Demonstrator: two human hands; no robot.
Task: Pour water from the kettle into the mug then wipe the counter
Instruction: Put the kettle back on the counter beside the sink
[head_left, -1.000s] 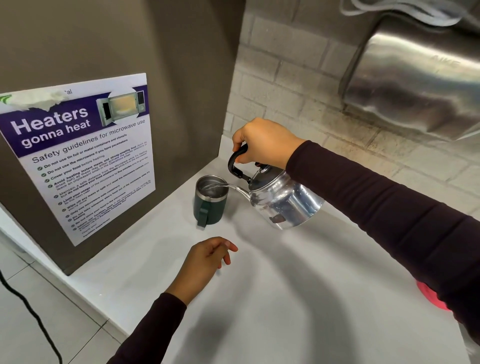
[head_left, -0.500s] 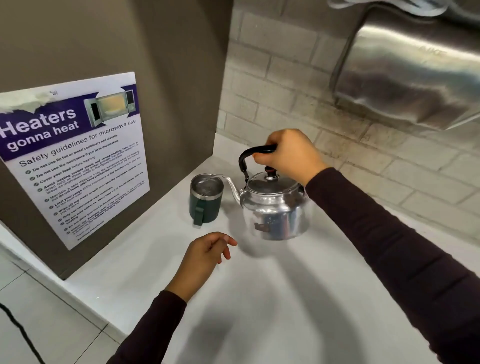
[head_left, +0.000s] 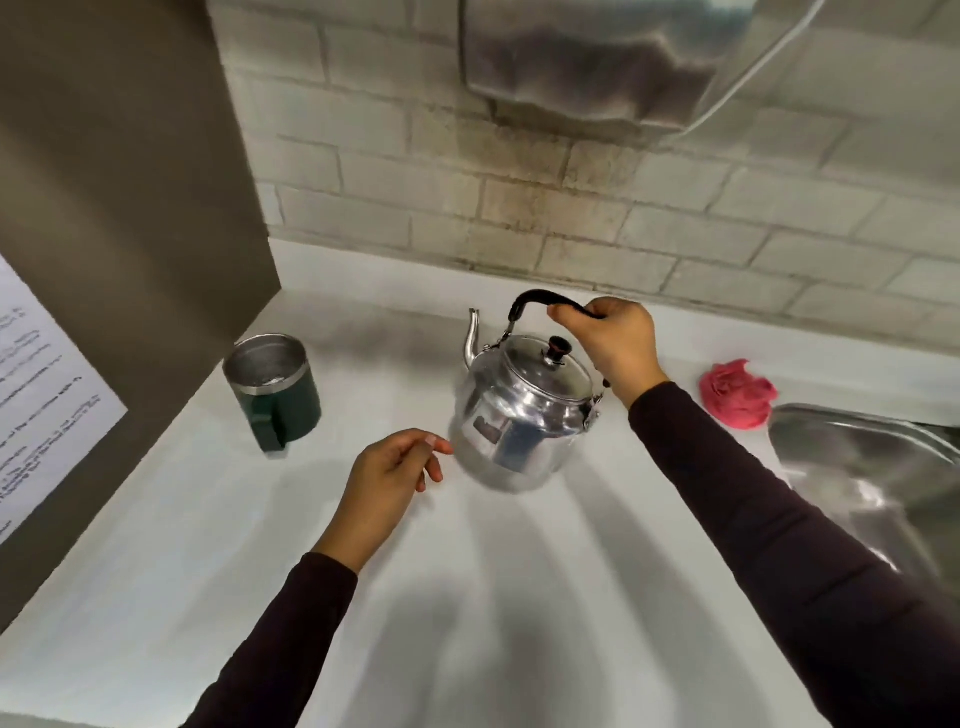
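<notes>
Right hand (head_left: 610, 340): closed around black arched handle (head_left: 540, 300) of kettle (head_left: 519, 415), dark sleeve behind. Kettle: polished metal, roughly upright with slight tilt, lid (head_left: 548, 366) seated, dark knob (head_left: 558, 347) on top; contact with counter (head_left: 467, 597) cannot be told, base blurred. Spout (head_left: 471, 338): on kettle's left side, rising and pointing up toward brick wall (head_left: 571, 208), turned away from mug (head_left: 272, 387). Handle's long axis running left to right, from spout side to hand. Left hand (head_left: 387, 483): empty, fingers loosely curled with thumb and forefinger near one another, hovering over counter just beside kettle's lower left flank, contact not discernible. Mug: dark green with steel rim, upright on counter, left of kettle and apart from it, its handle facing the viewer; contents not discernible. Pink cloth (head_left: 737, 395): crumpled, on counter right of kettle, next to steel sink (head_left: 857, 467). Printed notice (head_left: 41, 395): on brown panel at left. Metal fixture (head_left: 597, 57): mounted on wall above.
</notes>
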